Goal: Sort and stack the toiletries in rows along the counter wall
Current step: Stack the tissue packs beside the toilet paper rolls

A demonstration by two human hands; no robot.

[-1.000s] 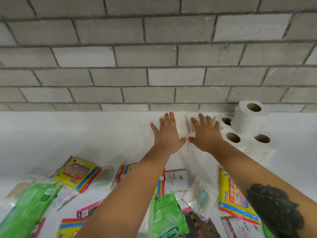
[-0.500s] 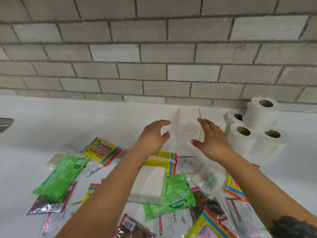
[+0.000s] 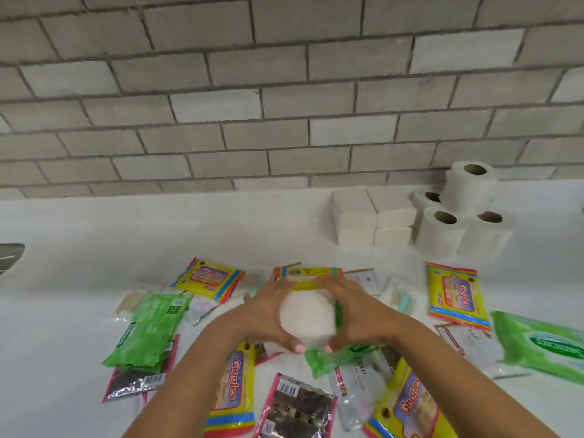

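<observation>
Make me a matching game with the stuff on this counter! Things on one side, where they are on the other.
Things:
1. toilet rolls
2. white tissue packs
3. white pack
4. big green wipes pack

Places:
A. between both hands
B. far right edge, lying flat
C. piled by the wall, at the right
D. by the wall, just left of the rolls

Pairs: 1-C, 2-D, 3-A, 4-B
</observation>
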